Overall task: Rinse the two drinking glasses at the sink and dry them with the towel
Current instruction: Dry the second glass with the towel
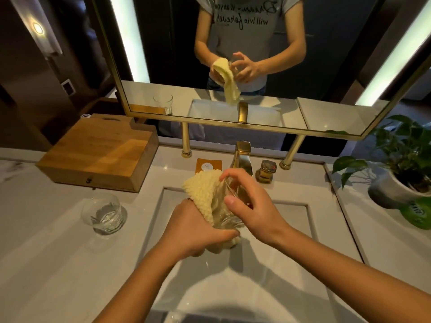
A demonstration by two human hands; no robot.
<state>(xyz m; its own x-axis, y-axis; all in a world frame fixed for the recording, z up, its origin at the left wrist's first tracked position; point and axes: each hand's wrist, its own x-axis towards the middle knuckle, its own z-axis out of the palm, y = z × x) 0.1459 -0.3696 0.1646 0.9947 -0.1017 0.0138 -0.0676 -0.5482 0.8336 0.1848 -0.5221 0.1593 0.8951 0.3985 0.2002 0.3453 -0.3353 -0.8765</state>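
Bathroom light is falling on a white desk [58, 241] with a sink [291, 229] in the middle of the frame, under a mirror [326, 66]. Above the sink, the left hand [193, 229] is wrapping the towel [203, 187] around the lower part of a glass [229, 220], and its grip is curling closed on the cloth and the base. The right hand [251, 206] is holding the same glass near its rim, with fingers bent around it. So I am judging that the drying step is going on.

The second glass [103, 214] is standing on the desk at the left of the frame, apart from the sink. Whether it is rinsed or dried I cannot tell.

The next move is probably asking to turn the glass inside the towel, with a firm but gentle grip, because wet glass is slipping easily.

The towel is hiding the glass base, and the fingers are making the inside of the glass hard to see.
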